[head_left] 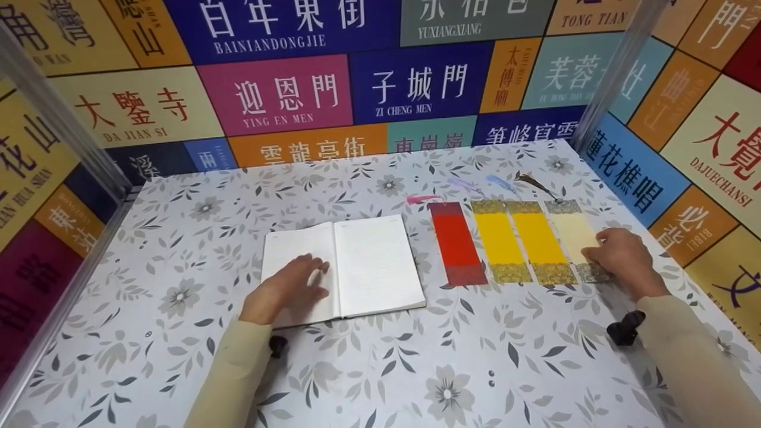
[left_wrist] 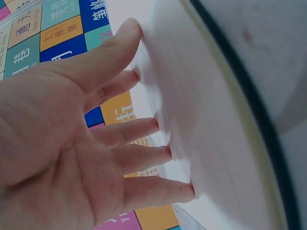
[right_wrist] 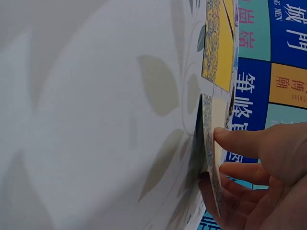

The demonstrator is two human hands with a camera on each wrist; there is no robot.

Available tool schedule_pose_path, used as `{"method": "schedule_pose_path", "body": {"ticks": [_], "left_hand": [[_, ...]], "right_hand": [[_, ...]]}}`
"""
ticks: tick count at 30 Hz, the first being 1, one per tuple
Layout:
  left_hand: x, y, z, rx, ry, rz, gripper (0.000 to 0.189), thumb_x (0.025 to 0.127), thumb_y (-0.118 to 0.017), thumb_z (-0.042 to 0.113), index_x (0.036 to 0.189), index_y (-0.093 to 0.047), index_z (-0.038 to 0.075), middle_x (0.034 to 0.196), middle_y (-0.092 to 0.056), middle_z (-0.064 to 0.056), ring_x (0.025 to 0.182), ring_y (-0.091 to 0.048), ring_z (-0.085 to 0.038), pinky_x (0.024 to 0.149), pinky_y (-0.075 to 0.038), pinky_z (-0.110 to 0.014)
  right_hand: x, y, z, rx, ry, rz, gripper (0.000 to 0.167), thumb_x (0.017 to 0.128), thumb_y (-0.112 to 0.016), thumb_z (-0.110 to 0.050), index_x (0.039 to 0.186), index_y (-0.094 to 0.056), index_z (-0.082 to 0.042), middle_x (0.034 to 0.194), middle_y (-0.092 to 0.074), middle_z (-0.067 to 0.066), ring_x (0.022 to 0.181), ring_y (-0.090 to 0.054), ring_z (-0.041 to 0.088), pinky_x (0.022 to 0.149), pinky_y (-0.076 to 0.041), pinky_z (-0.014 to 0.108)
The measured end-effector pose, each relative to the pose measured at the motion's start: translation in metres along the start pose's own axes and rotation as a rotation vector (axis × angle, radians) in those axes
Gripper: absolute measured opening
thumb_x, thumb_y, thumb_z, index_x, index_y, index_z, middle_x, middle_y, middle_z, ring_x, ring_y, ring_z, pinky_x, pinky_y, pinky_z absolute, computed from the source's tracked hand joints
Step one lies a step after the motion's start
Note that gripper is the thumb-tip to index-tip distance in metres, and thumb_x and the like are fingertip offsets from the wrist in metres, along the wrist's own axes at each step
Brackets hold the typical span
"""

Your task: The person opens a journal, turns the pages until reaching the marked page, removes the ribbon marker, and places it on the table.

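Note:
An open book (head_left: pixel 380 264) with nearly blank white pages lies on the table. My left hand (head_left: pixel 291 285) rests on its left page, fingertips touching the paper; in the left wrist view the fingers (left_wrist: pixel 139 158) are spread and fairly straight. At the right, my right hand (head_left: pixel 624 261) pinches the lower right edge of a cream bookmark (head_left: pixel 574 232) with patterned ends. The right wrist view shows the thumb on its face and that end of the bookmark (right_wrist: pixel 207 129) raised off the cloth. Two yellow bookmarks (head_left: pixel 498 238) and a red bookmark (head_left: pixel 458 238) lie beside it.
A floral cloth (head_left: pixel 178 238) covers the table. Tassels in pink (head_left: pixel 422 198), purple, blue and dark brown (head_left: pixel 535 183) trail from the bookmarks' top ends. Panels with coloured sign blocks (head_left: pixel 285 92) stand behind the table and at both sides.

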State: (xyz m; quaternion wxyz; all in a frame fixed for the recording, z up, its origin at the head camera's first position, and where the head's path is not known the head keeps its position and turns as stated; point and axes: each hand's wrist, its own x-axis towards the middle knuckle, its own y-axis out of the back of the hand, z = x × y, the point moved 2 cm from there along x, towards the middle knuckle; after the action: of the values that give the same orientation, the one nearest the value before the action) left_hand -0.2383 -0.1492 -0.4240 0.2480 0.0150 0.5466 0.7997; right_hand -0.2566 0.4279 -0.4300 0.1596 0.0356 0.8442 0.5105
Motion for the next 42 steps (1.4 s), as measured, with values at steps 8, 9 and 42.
{"method": "schedule_pose_path", "body": {"ticks": [8,9,42], "left_hand": [[-0.010,-0.004,0.001,-0.043,0.095,0.012,0.055,0.100,-0.059,0.022,0.149,-0.044,0.002,0.158,-0.033,-0.029,0.147,-0.025,-0.053,0.122,-0.024,-0.062],[-0.011,-0.005,0.002,-0.020,0.106,0.016,0.055,0.101,-0.058,0.023,0.149,-0.044,0.001,0.158,-0.034,-0.028,0.146,-0.025,-0.054,0.121,-0.025,-0.063],[-0.023,0.014,-0.045,-0.403,0.371,0.271,0.085,0.085,-0.078,0.017,0.150,-0.031,-0.011,0.152,-0.037,-0.036,0.142,-0.037,-0.048,0.121,-0.030,-0.054]], "right_hand": [[0.004,0.001,-0.003,-0.080,-0.001,-0.030,0.067,0.093,-0.062,-0.033,0.136,-0.045,0.016,0.136,-0.047,0.039,0.105,-0.052,0.048,0.081,-0.043,0.057],[0.004,0.002,-0.004,-0.081,0.002,-0.044,0.069,0.093,-0.063,-0.034,0.136,-0.045,0.016,0.136,-0.046,0.039,0.106,-0.052,0.048,0.081,-0.044,0.057],[-0.053,-0.066,-0.196,0.215,0.307,-0.259,0.082,0.097,-0.064,-0.038,0.160,-0.022,-0.007,0.157,-0.038,0.025,0.138,-0.046,0.043,0.107,-0.049,0.055]]}}
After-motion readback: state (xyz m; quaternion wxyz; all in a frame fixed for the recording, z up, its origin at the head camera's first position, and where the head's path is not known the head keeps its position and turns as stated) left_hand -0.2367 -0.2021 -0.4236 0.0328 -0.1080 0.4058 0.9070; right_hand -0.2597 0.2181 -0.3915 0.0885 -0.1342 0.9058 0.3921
